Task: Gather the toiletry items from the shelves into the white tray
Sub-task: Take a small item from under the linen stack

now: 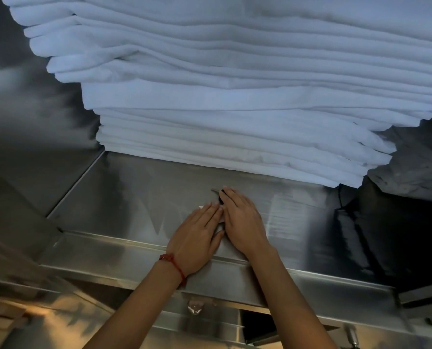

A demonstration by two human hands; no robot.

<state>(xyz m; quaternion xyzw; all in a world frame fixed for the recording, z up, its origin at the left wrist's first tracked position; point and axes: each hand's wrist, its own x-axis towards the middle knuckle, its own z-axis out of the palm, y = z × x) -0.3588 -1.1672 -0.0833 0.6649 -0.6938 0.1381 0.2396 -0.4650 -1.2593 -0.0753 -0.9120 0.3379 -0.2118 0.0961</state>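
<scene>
We are reaching both arms up onto the steel shelf (pixel 134 197), palms down side by side near its front edge. Our left hand (pixel 197 238), a red cord bracelet (pixel 175 267) on its wrist, is lying flat with fingers straight and pressed together. Our right hand (pixel 242 220) is resting beside it, fingers extended over a small dark item (pixel 220 195); what it is we cannot tell. Bare steel is running left and right of the hands. A tall stack of folded white linens (pixel 235 96) is filling the shelf's back edge.
</scene>
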